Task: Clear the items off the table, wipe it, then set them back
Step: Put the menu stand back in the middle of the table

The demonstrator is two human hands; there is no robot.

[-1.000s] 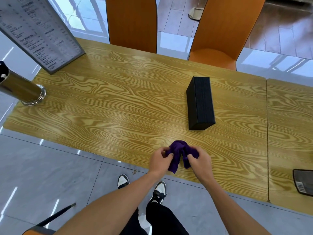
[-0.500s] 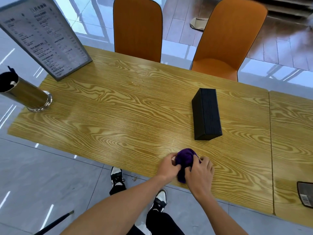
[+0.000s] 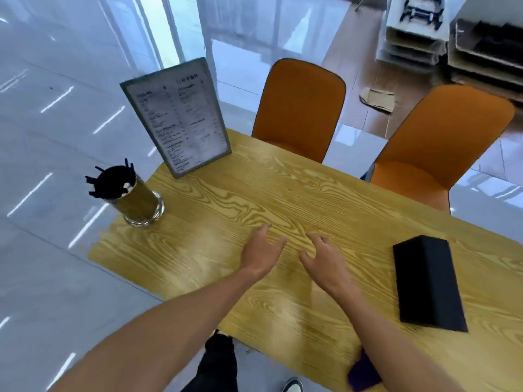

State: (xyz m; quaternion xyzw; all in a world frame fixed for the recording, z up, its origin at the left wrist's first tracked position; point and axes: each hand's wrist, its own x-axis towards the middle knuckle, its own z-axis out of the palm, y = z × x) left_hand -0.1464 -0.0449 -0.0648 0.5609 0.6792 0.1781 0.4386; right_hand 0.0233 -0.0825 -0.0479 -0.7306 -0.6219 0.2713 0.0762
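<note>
My left hand (image 3: 261,250) and my right hand (image 3: 325,258) hover side by side over the middle of the wooden table (image 3: 283,199), fingers spread, holding nothing. The purple cloth (image 3: 363,373) lies bunched at the table's near edge, partly hidden under my right forearm. A black box (image 3: 427,281) lies flat to the right of my right hand. At the table's left end stand a framed menu (image 3: 178,117) and a metal cup of black straws (image 3: 133,196), both beyond my left hand's reach to the left.
Two orange chairs (image 3: 300,108) (image 3: 441,142) stand at the table's far side. Stacked trays and cardboard (image 3: 452,38) sit on the floor at the back right. Shiny grey tiles surround the table on the left.
Both hands have let go of the purple cloth, leaving it at the near edge, and have moved forward over the table with fingers apart. The view has swung left and up.
</note>
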